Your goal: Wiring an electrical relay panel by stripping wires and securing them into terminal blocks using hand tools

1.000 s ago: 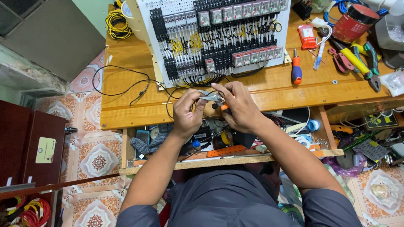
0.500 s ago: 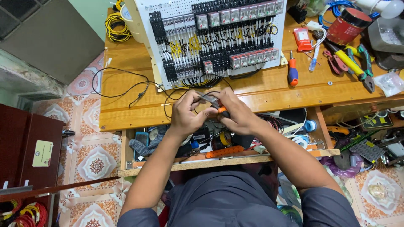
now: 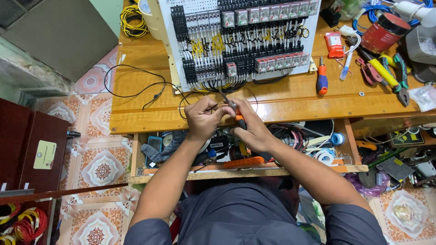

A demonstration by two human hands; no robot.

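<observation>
Both hands meet at the wooden bench's (image 3: 290,102) front edge, left hand (image 3: 203,119) pinching a thin black wire (image 3: 213,107), right hand (image 3: 250,127) closed round an orange-handled tool (image 3: 238,117) angled up-left toward the control panel (image 3: 240,41) just beyond.

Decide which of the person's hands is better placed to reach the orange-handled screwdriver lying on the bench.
Right. The right hand lies on the same side as the screwdriver, though it already grips an orange-handled tool. The left hand pinches a black wire, farther away.
</observation>
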